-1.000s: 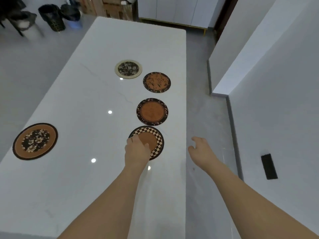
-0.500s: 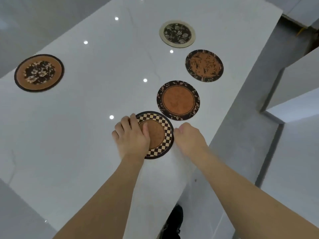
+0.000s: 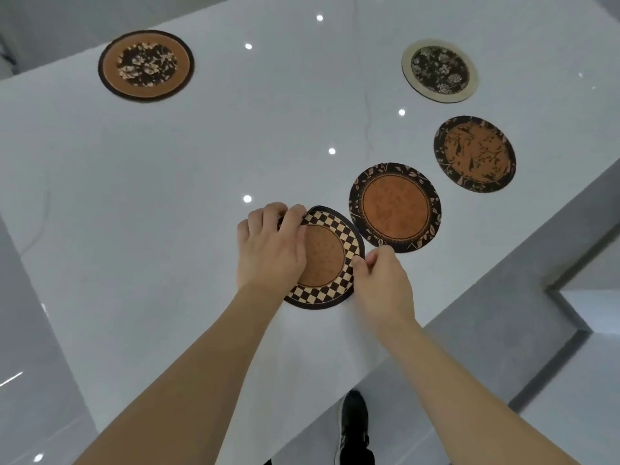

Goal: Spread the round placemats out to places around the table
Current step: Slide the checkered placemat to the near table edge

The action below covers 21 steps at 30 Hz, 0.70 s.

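Observation:
Several round placemats lie on the white table. My left hand pinches the far-left rim of the checkered-border placemat, its thumb on top, and that rim lifts slightly. My right hand touches the same mat's right edge with its fingertips curled. Just right of it lies a leaf-border brown placemat. Farther right sit a dark branch-pattern placemat and a cream-rimmed floral placemat. A brown placemat with a dark floral centre lies alone at the far left.
The table's near edge runs diagonally just right of the mats, with grey floor beyond it. My black shoe shows below the edge. A white wall base stands at the right.
The view has swung and closed in on the table. My right hand came in from beside the table to the checkered mat's right edge, and my left fingers now curl around its far rim.

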Available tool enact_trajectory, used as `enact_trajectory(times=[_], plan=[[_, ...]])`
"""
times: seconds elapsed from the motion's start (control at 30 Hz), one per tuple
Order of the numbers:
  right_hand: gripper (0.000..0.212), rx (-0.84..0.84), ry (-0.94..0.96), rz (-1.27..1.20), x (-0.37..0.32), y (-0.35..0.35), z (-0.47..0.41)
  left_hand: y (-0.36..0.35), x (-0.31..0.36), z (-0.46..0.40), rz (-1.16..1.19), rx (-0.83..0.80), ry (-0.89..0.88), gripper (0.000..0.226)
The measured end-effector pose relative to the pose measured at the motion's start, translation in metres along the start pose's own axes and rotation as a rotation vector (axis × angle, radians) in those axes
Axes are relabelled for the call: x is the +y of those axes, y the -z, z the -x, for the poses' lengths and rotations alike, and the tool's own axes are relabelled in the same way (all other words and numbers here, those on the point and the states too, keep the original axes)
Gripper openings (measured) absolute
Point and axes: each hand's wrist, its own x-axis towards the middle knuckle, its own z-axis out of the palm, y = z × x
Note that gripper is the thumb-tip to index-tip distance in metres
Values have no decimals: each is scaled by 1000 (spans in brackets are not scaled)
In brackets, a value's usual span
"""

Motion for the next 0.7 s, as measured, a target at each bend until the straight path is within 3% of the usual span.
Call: enact_trajectory(times=[0.17, 0.23, 0.33, 0.47, 0.7], plan=[[15, -13, 119, -101, 11, 6, -4, 4, 1, -2, 75, 17, 49, 27], [13, -74, 73, -212, 14, 11, -10, 5, 3, -4, 79, -3, 75, 32], [26, -198, 2, -349, 17, 16, -19, 9, 6, -3, 103, -45, 121, 32], [18, -277, 83, -259, 25, 20, -16, 18, 9, 24, 205, -88, 259, 24], [12, -317, 261, -39, 31, 24, -4, 33, 6, 71, 189, -13, 281, 18]])
